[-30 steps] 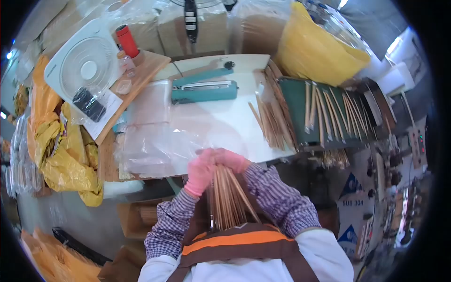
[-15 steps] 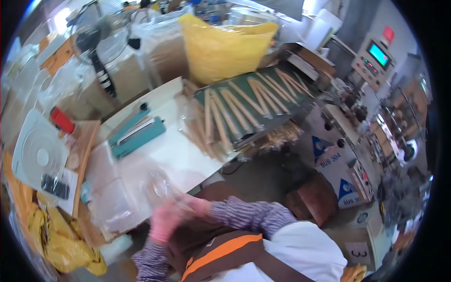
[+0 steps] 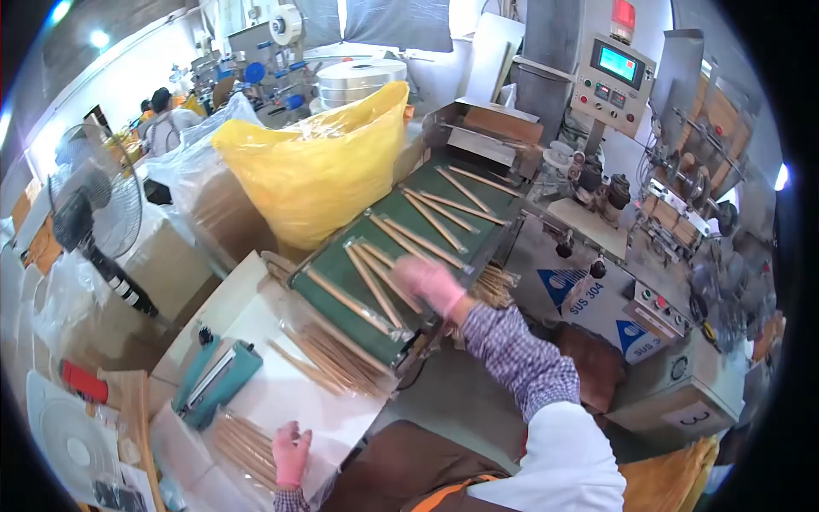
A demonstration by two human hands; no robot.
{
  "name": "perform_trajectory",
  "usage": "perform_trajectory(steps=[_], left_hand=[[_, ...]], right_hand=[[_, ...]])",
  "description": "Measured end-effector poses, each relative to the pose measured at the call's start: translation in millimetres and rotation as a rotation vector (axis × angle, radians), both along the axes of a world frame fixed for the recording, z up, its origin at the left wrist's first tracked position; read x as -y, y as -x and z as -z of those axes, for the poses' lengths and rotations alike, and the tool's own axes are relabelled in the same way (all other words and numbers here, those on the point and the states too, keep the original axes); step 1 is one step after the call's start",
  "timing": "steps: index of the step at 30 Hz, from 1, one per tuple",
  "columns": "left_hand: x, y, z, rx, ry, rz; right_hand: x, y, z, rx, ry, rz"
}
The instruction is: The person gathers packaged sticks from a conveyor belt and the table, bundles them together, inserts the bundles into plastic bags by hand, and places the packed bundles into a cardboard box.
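My left hand [image 3: 291, 454], in a pink glove, is low at the white table's front edge with its fingers apart. Beside it a bundle of thin tan sticks [image 3: 245, 445] lies in clear plastic. My right hand [image 3: 429, 286], also gloved in pink, is over the near edge of the green conveyor belt [image 3: 317, 297]. Its fingers are blurred over the wrapped sticks there, and no grip can be made out. More wrapped sticks [image 3: 435, 224] lie spread along the belt. A loose pile of sticks [image 3: 337, 358] rests on the white table [image 3: 271, 317] next to the belt.
A teal sealer [image 3: 217, 382] stands on the table. Behind the belt is a yellow bag [image 3: 320, 162], with a fan [image 3: 94, 196] further left. A control panel [image 3: 612, 83] rises at the back right. Another person [image 3: 167, 124] is in the far background.
The view has swung right. My hands, earlier together at the sticks and plastic, are now apart: the right is over the belt, the left beside the bundle, which now lies on the table.
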State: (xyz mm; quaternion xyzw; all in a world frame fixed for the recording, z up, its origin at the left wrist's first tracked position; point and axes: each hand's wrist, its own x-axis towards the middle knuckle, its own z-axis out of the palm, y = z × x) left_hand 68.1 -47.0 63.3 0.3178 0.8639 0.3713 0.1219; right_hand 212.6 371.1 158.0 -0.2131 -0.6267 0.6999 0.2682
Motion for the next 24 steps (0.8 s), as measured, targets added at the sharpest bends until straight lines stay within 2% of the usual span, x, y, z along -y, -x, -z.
perform_trajectory(steps=[1, 2, 3, 5, 7, 9, 10, 11, 13, 15, 16, 17, 19, 21, 22, 23, 24], left_hand=[[-13.8, 18.9, 27.5, 0.003, -0.042, -0.088], [-24.7, 35.3, 58.1, 0.013, -0.072, -0.174], [-28.1, 42.7, 78.3, 0.024, -0.092, -0.262], [-38.5, 44.9, 95.0, -0.046, -0.086, -0.289], [-45.4, 37.8, 99.9, -0.109, -0.092, -0.292], [-49.7, 25.9, 96.2, -0.166, -0.107, -0.265], [-50.4, 22.2, 96.0, -0.163, -0.097, -0.252], [-50.4, 20.3, 94.8, -0.163, -0.088, -0.243], [-46.4, 12.3, 96.5, -0.142, -0.088, -0.235], [-39.5, 14.0, 103.5, -0.115, -0.111, -0.234], [-37.1, 8.0, 91.6, -0.103, -0.098, -0.238], [-37.0, -5.1, 81.8, -0.087, -0.088, -0.243], [-33.8, -27.5, 72.9, -0.043, -0.094, -0.255], [-24.1, -46.8, 77.0, 0.012, -0.122, -0.263], [-19.9, -58.1, 87.6, 0.087, -0.239, -0.294], [-17.4, -70.8, 93.5, 0.15, -0.239, -0.275], [-15.0, -84.2, 97.9, 0.213, -0.238, -0.256]], right_hand=[[-37.8, 0.8, 14.8, -0.196, 0.053, 0.283], [-94.1, -3.7, 55.8, -0.279, -0.268, 0.523], [-122.0, -25.7, 62.1, -0.045, -0.503, 0.854], [-134.5, -78.1, 41.9, 0.01, -0.807, 1.131], [-155.2, -130.8, 61.4, 0.586, -0.881, 1.201], [-181.0, -162.7, 113.2, 0.772, -0.671, 0.86], [-174.6, -163.5, 110.2, 0.846, -0.564, 0.689], [-166.9, -158.5, 108.7, 1.082, -0.669, 0.542], [-167.9, -141.7, 119.7, 1.262, -0.701, 0.594], [-183.5, -132.6, 117.8, 1.303, -0.645, 0.628], [-188.4, -128.2, 112.9, 1.319, -0.62, 0.641], [-190.8, -129.4, 107.5, 1.274, -0.716, 0.61], [-189.0, -135.6, 80.3, 1.288, -0.747, 0.497], [-178.4, -152.3, 60.4, 1.325, -0.696, 0.488], [-175.7, -166.8, 54.8, 1.347, -0.67, 0.487], [-196.2, -193.4, 80.4, 1.345, -0.713, 0.401], [-159.1, -203.9, 41.6, 1.305, -0.537, 0.447]])
